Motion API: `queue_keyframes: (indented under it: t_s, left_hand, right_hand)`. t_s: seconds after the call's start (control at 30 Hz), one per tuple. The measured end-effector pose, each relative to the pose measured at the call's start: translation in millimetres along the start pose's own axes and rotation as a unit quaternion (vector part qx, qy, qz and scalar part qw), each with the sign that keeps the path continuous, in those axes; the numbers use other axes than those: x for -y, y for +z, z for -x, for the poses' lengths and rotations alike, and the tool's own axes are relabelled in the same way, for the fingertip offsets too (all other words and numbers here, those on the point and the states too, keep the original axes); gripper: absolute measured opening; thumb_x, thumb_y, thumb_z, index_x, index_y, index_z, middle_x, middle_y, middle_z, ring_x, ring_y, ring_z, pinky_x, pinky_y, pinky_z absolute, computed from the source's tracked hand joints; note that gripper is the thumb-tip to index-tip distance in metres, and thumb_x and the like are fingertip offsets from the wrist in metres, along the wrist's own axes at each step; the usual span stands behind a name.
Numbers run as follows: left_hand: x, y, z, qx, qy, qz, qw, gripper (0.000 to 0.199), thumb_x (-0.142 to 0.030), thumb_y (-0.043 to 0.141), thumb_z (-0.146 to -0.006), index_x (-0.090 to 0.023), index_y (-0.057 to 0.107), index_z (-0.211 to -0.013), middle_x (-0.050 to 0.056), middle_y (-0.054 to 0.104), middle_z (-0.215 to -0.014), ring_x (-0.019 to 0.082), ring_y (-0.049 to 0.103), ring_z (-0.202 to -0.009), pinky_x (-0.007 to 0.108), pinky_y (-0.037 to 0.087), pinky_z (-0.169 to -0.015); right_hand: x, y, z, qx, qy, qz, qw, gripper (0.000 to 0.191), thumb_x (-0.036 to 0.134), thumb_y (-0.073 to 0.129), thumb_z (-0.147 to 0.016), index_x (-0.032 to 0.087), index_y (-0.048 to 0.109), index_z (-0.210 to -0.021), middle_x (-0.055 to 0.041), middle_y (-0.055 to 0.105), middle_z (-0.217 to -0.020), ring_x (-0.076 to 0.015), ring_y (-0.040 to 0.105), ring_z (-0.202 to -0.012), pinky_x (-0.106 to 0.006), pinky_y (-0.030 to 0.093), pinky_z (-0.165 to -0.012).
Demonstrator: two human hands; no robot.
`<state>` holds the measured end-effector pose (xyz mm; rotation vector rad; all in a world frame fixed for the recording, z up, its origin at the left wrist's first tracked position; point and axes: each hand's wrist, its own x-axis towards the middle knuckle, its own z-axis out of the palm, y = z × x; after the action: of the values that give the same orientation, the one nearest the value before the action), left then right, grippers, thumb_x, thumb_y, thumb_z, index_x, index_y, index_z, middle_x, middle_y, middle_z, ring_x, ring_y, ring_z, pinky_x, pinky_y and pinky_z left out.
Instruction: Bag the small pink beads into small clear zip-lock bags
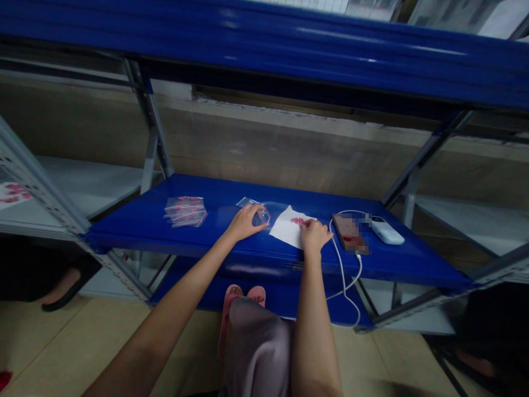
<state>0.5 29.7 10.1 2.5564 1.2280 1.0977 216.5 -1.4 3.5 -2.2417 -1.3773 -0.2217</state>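
Curled fingers [306, 224] of the right hand [316, 237] met the right side of the red pieces [296, 221] on white paper [285, 227], any grip impossible to tell; leftward, the left hand [245, 221] held a clear bag [261, 217] between curved fingers and thumb.

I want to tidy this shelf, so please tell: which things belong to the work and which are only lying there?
Likely work things:
- clear bag
- white paper
- pink pieces
- stacked bags

Likely just lying about:
- flat brown device
- white cable
- white device

Gap beside bags [185, 212], cable [339, 259] rightward
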Motion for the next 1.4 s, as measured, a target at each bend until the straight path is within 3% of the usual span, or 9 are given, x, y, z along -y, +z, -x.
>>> queue_keyframes:
  t_s: [0.4,0.47,0.6,0.73,0.87,1.03,1.13,1.2,1.4]
  left_hand:
    - [-1.2,-0.1,-0.1,0.002,-0.003,-0.004,1.000,0.042,-0.036,0.063,-0.073,-0.020,0.049,-0.108,0.005,0.058,-0.096,0.022,0.054,-0.094,0.036,0.044,-0.083]
    - [-1.5,-0.5,-0.3,0.002,-0.002,-0.003,1.000,0.042,-0.036,0.063,-0.072,-0.020,0.049,-0.108,0.004,0.058,-0.095,0.022,0.055,-0.092,0.036,0.044,-0.083]
    - [-1.6,-0.8,-0.4,0.001,0.003,0.006,1.000,0.042,-0.037,0.063,-0.073,-0.020,0.049,-0.108,0.005,0.059,-0.095,0.022,0.055,-0.092,0.036,0.044,-0.083]
    - [-0.3,1.1,-0.1,-0.003,-0.002,0.011,1.000,0.042,-0.038,0.062,-0.073,-0.020,0.049,-0.108,0.006,0.058,-0.101,0.023,0.054,-0.097,0.036,0.043,-0.085]
    - [1.1,3.2,0.0,-0.006,0.011,0.002,1.000,0.041,-0.037,0.061,-0.074,-0.019,0.048,-0.108,0.006,0.058,-0.104,0.023,0.053,-0.099,0.036,0.043,-0.086]
    - [1.6,3.2,0.0,-0.012,0.012,-0.001,1.000,0.043,-0.039,0.063,-0.073,-0.019,0.048,-0.108,0.005,0.058,-0.095,0.021,0.055,-0.091,0.034,0.044,-0.082]
    - [2.1,3.1,0.1,-0.014,0.016,-0.004,1.000,0.044,-0.038,0.063,-0.073,-0.019,0.048,-0.109,0.004,0.058,-0.092,0.021,0.055,-0.089,0.034,0.044,-0.081]
    - [2.6,3.2,0.0,-0.015,0.018,-0.006,1.000,0.044,-0.038,0.063,-0.073,-0.018,0.048,-0.109,0.005,0.058,-0.092,0.021,0.055,-0.089,0.035,0.044,-0.081]
    - [3.1,2.9,-0.3,-0.015,0.026,-0.002,1.000,0.042,-0.037,0.063,-0.073,-0.019,0.048,-0.108,0.004,0.058,-0.092,0.021,0.055,-0.090,0.035,0.044,-0.081]
  right_hand:
    - [14.0,-24.0,-0.5,0.027,0.035,-0.140,0.989,0.022,0.033,0.055,-0.078,0.019,0.070,-0.085,-0.0105,0.068,-0.087,-0.0247,0.057,-0.087,-0.034,0.032,-0.075]
    - [21.8,-28.3,-2.4,0.051,0.000,-0.218,0.975,0.022,0.035,0.055,-0.078,0.020,0.070,-0.084,-0.0066,0.068,-0.083,-0.0211,0.058,-0.081,-0.030,0.034,-0.072]
    - [45.6,-37.1,-0.4,0.069,-0.137,-0.335,0.930,0.019,0.036,0.057,-0.076,0.022,0.070,-0.077,-0.0022,0.068,-0.086,-0.0162,0.057,-0.079,-0.026,0.036,-0.074]
    - [66.3,-40.7,9.5,0.082,-0.217,-0.295,0.927,0.014,0.035,0.060,-0.076,0.026,0.070,-0.076,0.0007,0.068,-0.092,-0.0172,0.055,-0.090,-0.030,0.033,-0.080]
    - [71.6,-38.9,14.7,0.084,-0.240,-0.263,0.931,0.016,0.035,0.057,-0.079,0.026,0.071,-0.077,0.0011,0.067,-0.096,-0.0193,0.053,-0.095,-0.033,0.030,-0.082]
    - [53.5,-36.7,7.6,0.033,-0.156,-0.264,0.951,0.022,0.036,0.051,-0.083,0.024,0.070,-0.086,-0.0016,0.067,-0.099,-0.0194,0.054,-0.094,-0.031,0.032,-0.079]
    - [30.8,-29.9,4.3,0.005,-0.047,-0.167,0.985,0.022,0.031,0.050,-0.083,0.022,0.068,-0.093,-0.0069,0.065,-0.102,-0.0227,0.054,-0.094,-0.033,0.032,-0.077]
    - [16.2,-22.6,4.3,0.022,0.014,-0.096,0.995,0.023,0.028,0.052,-0.081,0.020,0.067,-0.096,-0.0109,0.064,-0.101,-0.0259,0.054,-0.096,-0.035,0.032,-0.077]
    - [3.1,-8.1,5.2,0.044,0.041,-0.039,0.997,0.026,0.028,0.053,-0.079,0.018,0.066,-0.099,-0.0143,0.064,-0.099,-0.0284,0.052,-0.100,-0.039,0.030,-0.079]
